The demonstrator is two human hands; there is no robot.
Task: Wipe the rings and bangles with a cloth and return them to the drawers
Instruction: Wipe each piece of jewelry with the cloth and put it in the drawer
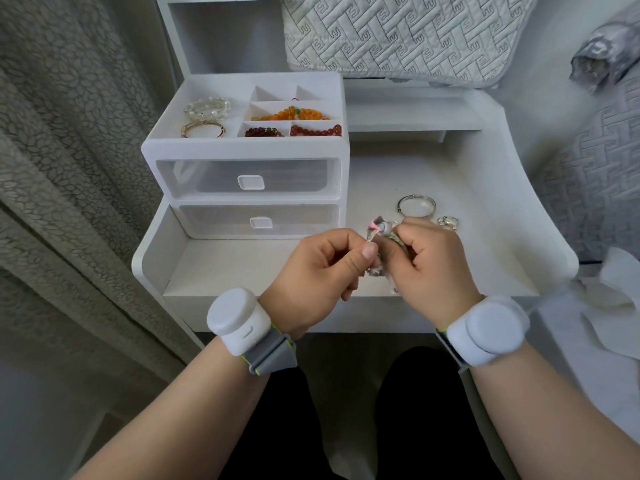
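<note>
Left hand (322, 268) and right hand (434, 268), fingers (369, 252) pinching a bunched cloth (386, 233), likely rubbing a hidden ring; a bangle (415, 206) waits on the counter (242, 268).

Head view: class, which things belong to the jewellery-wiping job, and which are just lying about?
Job: cloth, held by left hand and right hand; silver bangle; rings; drawer unit.
Lying about: curtain; quilted pillow; crumpled tissue.
</note>
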